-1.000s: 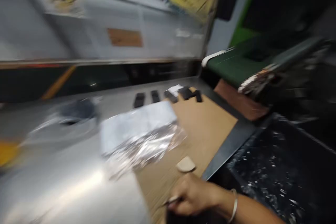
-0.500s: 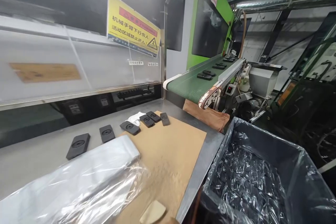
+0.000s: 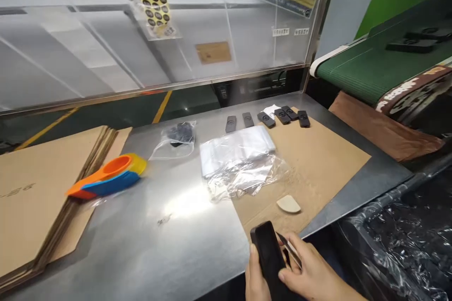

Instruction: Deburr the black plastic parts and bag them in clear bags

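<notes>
At the bottom of the head view, my left hand (image 3: pixel 254 280) is closed around a black rectangular plastic part (image 3: pixel 267 251), its long plain face turned up. My right hand (image 3: pixel 312 268) is closed on a thin, dark, blade-like tool (image 3: pixel 290 248) beside the part's right edge; the exact kind of tool is unclear. The right thumb rests near that edge too. Just beyond the hands, a pale fan-shaped piece (image 3: pixel 288 204) lies on the cardboard sheet (image 3: pixel 318 160). Several similar black parts (image 3: pixel 266 119) lie along the far side of the metal table (image 3: pixel 141 244).
A stack of clear plastic bags (image 3: pixel 236 148) lies mid-table, with a small bag of black pieces (image 3: pixel 181 134) farther left. An orange-and-blue tape dispenser (image 3: pixel 109 176) sits by flat cardboard (image 3: pixel 38 188). To the right are a green conveyor (image 3: pixel 356 70) and a plastic-lined bin (image 3: pixel 399 244).
The view has swung left and down, bringing the tape dispenser and cardboard stack into sight. Both hands, with the black part and blade-like tool, now show at the bottom.
</notes>
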Action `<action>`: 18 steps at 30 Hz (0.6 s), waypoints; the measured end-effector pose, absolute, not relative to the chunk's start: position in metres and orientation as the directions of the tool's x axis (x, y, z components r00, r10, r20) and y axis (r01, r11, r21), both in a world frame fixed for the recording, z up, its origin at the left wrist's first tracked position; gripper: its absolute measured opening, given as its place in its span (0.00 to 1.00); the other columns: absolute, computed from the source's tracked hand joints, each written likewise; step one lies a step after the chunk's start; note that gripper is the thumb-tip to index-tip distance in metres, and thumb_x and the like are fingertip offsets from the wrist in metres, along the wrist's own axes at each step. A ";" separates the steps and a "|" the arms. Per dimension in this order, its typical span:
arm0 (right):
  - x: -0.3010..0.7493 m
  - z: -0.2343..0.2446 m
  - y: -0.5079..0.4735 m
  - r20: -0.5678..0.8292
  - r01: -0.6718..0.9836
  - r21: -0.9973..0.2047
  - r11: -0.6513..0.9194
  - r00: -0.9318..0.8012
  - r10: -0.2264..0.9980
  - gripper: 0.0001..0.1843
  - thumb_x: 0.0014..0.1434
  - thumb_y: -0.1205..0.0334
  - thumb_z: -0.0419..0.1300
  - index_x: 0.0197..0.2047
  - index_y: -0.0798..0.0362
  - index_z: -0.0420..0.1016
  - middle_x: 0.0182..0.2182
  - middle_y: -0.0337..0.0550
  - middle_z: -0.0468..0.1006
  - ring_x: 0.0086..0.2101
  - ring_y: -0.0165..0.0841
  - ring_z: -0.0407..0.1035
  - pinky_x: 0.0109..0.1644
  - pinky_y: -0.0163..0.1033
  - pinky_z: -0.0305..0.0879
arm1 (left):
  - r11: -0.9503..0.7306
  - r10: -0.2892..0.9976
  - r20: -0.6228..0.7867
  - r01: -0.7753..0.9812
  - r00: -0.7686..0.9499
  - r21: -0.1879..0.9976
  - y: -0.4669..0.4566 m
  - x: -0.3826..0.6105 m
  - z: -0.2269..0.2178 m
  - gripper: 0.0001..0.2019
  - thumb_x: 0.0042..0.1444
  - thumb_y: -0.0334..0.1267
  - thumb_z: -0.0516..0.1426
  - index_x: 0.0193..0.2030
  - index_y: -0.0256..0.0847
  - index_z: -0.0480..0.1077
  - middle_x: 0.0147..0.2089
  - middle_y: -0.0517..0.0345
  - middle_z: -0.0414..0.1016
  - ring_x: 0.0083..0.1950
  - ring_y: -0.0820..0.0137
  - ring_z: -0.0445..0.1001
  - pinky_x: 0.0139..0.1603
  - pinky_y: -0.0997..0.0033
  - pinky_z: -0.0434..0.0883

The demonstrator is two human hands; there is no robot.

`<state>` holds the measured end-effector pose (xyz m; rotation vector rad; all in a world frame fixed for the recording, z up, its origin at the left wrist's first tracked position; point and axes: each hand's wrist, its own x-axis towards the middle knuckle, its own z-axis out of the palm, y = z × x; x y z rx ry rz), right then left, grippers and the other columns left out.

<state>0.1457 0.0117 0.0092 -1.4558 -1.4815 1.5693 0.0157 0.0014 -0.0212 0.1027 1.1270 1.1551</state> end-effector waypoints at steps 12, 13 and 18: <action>0.161 0.007 -0.001 -0.429 0.032 -0.897 -0.442 -0.310 0.848 0.32 0.53 0.46 0.59 0.57 0.55 0.63 0.21 0.31 0.57 0.23 0.26 0.54 0.30 0.33 0.55 | 0.600 0.673 -0.646 -0.777 0.361 0.190 0.023 0.019 -0.005 0.26 0.56 0.55 0.49 0.23 0.32 0.69 0.21 0.56 0.67 0.19 0.76 0.65 0.20 0.77 0.62; 0.162 0.009 0.002 -0.426 0.067 -0.902 -0.426 -0.288 0.858 0.31 0.55 0.45 0.57 0.56 0.56 0.64 0.21 0.31 0.57 0.23 0.26 0.54 0.30 0.34 0.55 | 0.608 0.669 -0.642 -0.772 0.373 0.185 0.024 0.018 -0.003 0.26 0.57 0.55 0.48 0.23 0.32 0.69 0.21 0.56 0.67 0.19 0.76 0.65 0.20 0.77 0.62; 0.162 0.015 0.020 -0.400 0.186 -0.913 -0.363 -0.231 0.887 0.30 0.58 0.45 0.53 0.54 0.59 0.65 0.21 0.32 0.59 0.23 0.28 0.57 0.31 0.36 0.55 | 0.653 0.631 -0.667 -0.736 0.396 0.180 0.026 0.015 -0.002 0.30 0.56 0.58 0.46 0.24 0.31 0.70 0.21 0.55 0.68 0.19 0.76 0.65 0.20 0.77 0.62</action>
